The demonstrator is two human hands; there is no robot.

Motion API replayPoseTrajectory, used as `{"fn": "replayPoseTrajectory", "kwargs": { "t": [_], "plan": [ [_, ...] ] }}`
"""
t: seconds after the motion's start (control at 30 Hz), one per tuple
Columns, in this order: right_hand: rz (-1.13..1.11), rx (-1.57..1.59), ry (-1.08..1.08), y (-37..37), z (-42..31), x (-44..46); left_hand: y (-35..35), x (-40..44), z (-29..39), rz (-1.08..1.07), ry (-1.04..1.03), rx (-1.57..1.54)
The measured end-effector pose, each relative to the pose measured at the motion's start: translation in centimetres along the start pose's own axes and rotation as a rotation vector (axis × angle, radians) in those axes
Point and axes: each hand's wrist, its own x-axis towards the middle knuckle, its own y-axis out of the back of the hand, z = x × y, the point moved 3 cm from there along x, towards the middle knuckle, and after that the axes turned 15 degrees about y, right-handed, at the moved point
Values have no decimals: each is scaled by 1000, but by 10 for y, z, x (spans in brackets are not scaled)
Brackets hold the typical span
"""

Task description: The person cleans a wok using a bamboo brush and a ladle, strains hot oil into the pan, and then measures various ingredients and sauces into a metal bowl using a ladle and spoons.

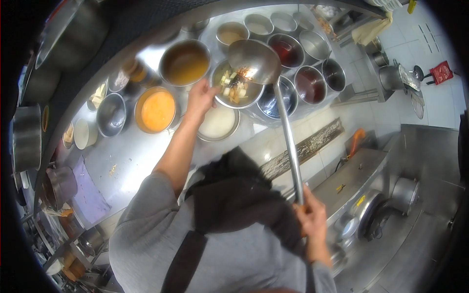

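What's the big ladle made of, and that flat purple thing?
The ladle looks like smooth metal, probably steel, because it's silvery and shiny. Its grip looks orange-brown, maybe wood or plastic. The purple sheet looks thin and dull, so maybe cloth or plastic.

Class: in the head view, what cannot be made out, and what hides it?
Head view:
Part of the mixing bowl: covered by the ladle.
Exact makeup of the food pieces: blurred, too small.
Part of the ladle's grip: behind the right hand.
White markings on the red item: too small.
Large metal pot: cut off by the dark edge.
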Motion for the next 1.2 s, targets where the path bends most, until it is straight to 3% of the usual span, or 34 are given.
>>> {"fn": "replayPoseTrajectory", "kwargs": {
  "t": [0.07,0.1,0.17,0.27,0.5,0.63,0.87,1.03,1.2],
  "plan": [
    [-5,357,-264,-1,-3,9,0,-1,1,6,0,-16],
    [-11,354,-259,-2,-2,12,0,-1,1,5,1,-28],
    [167,709,-394,-7,6,15,1,5,-2,7,0,-42],
    [291,861,-340,-4,17,32,-4,18,-6,-31,-44,-128],
    [284,451,-264,-1,60,108,-12,27,-3,-59,-71,-220],
    [248,373,-283,-4,83,125,-12,23,0,-60,-70,-195],
    [230,387,-292,-6,94,128,-6,18,1,-27,-22,-160],
    [296,679,-293,1,91,125,-3,21,0,-5,11,-156],
    [363,776,-311,9,70,115,-4,26,0,-4,8,-130]
  ]
}}
